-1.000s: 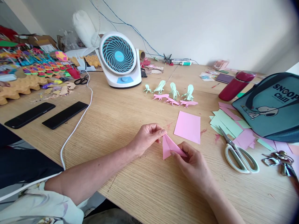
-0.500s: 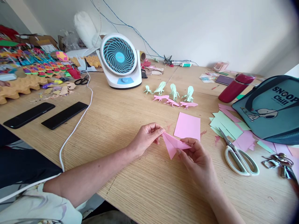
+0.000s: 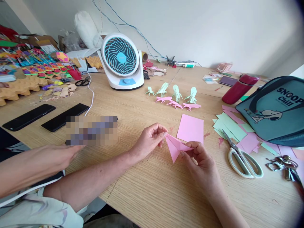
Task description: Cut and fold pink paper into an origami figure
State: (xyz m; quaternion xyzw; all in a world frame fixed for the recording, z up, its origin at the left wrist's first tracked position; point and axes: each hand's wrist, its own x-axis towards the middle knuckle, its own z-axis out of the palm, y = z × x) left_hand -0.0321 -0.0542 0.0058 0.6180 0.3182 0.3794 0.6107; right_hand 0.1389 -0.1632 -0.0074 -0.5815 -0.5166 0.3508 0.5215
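Observation:
Between both hands, just above the table, is a folded piece of pink paper [image 3: 174,147] with pointed corners. My left hand [image 3: 154,134] pinches its upper left tip between thumb and fingers. My right hand [image 3: 199,156] grips its right side, thumb below and fingers behind, covering part of that side. Behind the right hand lies a flat pink sheet [image 3: 191,128]. Farther back stand several green folded paper figures [image 3: 177,93], with pink folded paper figures [image 3: 174,104] in front of them.
Scissors [image 3: 244,161], keys [image 3: 283,164], green paper pieces [image 3: 231,128], a red bottle [image 3: 239,90] and a teal bag [image 3: 273,110] are on the right. A fan [image 3: 122,60] stands behind. At left, another person's hand [image 3: 68,155] holds a pixelated object [image 3: 91,130] near two black devices [image 3: 65,117].
Another person's arm has come in from the left with a pixelated object over the table. My hands and the pink paper have barely moved.

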